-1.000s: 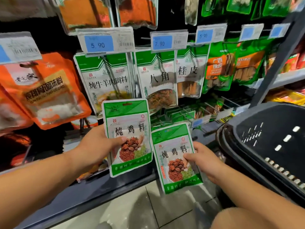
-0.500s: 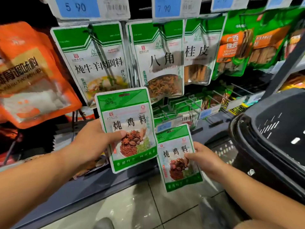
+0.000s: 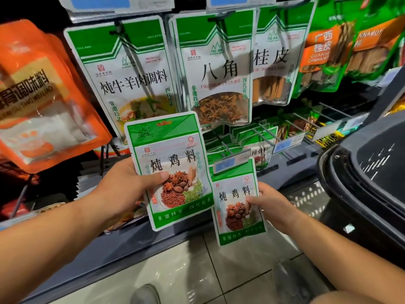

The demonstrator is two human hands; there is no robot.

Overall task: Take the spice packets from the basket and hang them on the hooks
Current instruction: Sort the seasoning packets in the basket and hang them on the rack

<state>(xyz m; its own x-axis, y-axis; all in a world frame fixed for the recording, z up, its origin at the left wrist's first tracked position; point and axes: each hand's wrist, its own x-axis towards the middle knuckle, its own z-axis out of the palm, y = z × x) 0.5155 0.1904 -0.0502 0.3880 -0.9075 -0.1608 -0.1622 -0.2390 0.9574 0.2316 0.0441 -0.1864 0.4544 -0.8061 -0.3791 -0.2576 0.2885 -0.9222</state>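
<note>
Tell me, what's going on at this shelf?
A person is restocking. The left hand grips a green-and-white plastic spice packet in front of the hanging packets; the right hand pinches a second, matching packet lower, its top behind the price tag of a lower hook. Whether it is hooked I cannot tell. A dark plastic basket sits at the right.

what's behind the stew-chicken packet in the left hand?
Behind the packet hang the beef-mutton seasoning packet and star anise packet, their bottom edges overlapped. The left hand's fingers and anything directly behind are covered.
</note>
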